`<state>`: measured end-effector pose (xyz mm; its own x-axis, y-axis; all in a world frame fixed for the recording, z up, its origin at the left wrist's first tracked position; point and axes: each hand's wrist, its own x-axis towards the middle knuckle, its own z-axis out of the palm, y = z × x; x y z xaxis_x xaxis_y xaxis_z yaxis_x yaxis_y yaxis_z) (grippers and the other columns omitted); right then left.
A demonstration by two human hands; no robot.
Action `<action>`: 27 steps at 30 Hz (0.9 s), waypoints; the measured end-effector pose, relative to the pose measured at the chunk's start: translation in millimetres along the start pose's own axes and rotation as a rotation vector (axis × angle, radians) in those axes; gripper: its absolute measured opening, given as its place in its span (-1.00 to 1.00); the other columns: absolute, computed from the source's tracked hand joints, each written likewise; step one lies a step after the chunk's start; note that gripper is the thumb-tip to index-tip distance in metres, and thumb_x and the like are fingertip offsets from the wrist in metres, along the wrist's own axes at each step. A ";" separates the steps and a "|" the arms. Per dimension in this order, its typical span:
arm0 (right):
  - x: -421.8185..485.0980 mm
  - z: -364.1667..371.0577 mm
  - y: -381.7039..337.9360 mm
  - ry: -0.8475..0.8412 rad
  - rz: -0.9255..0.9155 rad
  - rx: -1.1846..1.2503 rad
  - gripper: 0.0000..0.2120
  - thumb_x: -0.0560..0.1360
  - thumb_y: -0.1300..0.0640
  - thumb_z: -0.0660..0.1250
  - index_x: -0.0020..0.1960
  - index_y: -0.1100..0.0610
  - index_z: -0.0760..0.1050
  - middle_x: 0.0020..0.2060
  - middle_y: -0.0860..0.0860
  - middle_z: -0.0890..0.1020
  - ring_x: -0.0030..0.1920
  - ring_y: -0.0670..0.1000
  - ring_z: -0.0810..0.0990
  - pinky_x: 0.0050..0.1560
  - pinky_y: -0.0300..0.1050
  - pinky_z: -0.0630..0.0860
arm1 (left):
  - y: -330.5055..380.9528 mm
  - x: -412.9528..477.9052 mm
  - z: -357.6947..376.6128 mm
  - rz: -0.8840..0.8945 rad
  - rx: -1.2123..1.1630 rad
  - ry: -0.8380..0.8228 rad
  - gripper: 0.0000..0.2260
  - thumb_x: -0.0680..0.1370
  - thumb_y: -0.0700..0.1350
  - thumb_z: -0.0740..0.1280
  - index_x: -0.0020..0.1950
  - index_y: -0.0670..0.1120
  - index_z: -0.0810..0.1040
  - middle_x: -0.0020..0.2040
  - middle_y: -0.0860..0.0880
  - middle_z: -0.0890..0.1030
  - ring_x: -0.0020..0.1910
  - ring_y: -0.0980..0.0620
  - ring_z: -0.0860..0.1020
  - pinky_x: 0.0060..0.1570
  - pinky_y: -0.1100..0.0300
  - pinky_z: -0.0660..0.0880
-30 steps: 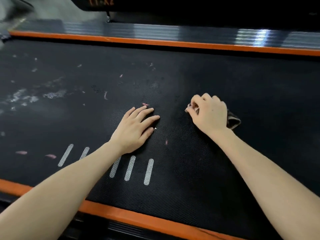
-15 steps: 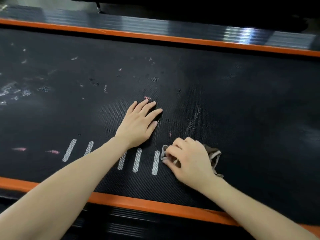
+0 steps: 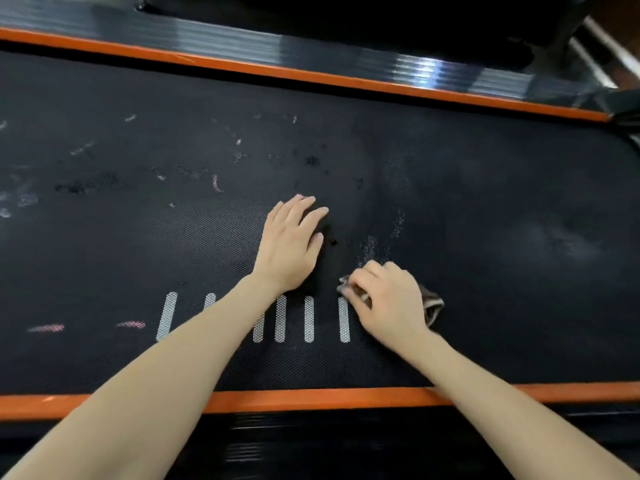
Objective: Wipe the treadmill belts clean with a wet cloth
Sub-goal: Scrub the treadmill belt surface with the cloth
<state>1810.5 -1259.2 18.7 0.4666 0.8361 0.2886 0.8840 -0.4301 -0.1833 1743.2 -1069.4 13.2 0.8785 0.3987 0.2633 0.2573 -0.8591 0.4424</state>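
Observation:
A black textured treadmill belt (image 3: 502,209) fills the view, with whitish and pink smears over its left half. My right hand (image 3: 388,303) grips a bunched grey-brown cloth (image 3: 431,306) and presses it on the belt just right of several white stripes (image 3: 310,318). Most of the cloth is hidden under that hand; ends stick out left and right. My left hand (image 3: 292,242) rests flat on the belt, fingers straight, a short way up and left of the cloth. A faint wet streak (image 3: 381,244) lies above the cloth.
Orange trim runs along the near edge (image 3: 311,398) and the far edge (image 3: 311,79) of the belt. A glossy ribbed side rail (image 3: 346,46) lies beyond the far trim. Dark frame parts sit below the near trim.
My right hand pulled the cloth from the middle of the belt toward me, leaving a streak, and now sits beside the white stripes. My left hand stayed flat in place.

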 end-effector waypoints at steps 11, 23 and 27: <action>-11.5 -4.7 -21.8 -0.062 0.035 0.075 -0.81 0.48 -0.10 0.23 -0.05 0.01 0.44 -0.20 -0.05 0.52 -0.25 0.05 0.46 -0.30 -0.02 0.42 | -51.3 8.2 -18.3 -0.168 0.276 -0.048 -0.55 0.61 0.04 0.05 0.43 -0.12 0.35 0.45 -0.23 0.31 0.46 -0.24 0.19 0.45 -0.17 0.00; 123.5 24.9 60.4 0.057 0.510 -0.074 -0.75 0.54 -0.05 0.25 0.12 0.08 0.44 -0.03 0.06 0.56 -0.06 0.16 0.51 -0.14 0.00 0.38 | -56.5 17.8 -5.6 -0.299 0.315 -0.039 -0.55 0.63 0.00 0.07 0.47 -0.18 0.27 0.48 -0.18 0.26 0.49 -0.17 0.13 0.46 -0.14 -0.02; 124.8 33.4 58.7 0.110 0.469 -0.153 -0.77 0.55 -0.02 0.23 0.10 0.09 0.46 -0.06 0.08 0.55 -0.11 0.17 0.49 -0.17 0.02 0.37 | -54.7 16.7 -9.1 -0.298 0.341 -0.071 -0.51 0.60 0.05 0.00 0.44 -0.18 0.32 0.45 -0.19 0.31 0.46 -0.20 0.20 0.44 -0.20 0.02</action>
<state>1919.7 -1168.8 12.6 0.8074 0.5035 0.3074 0.5688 -0.8026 -0.1795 1740.2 -1012.8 1.2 0.7681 0.6321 0.1026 0.6106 -0.7712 0.1799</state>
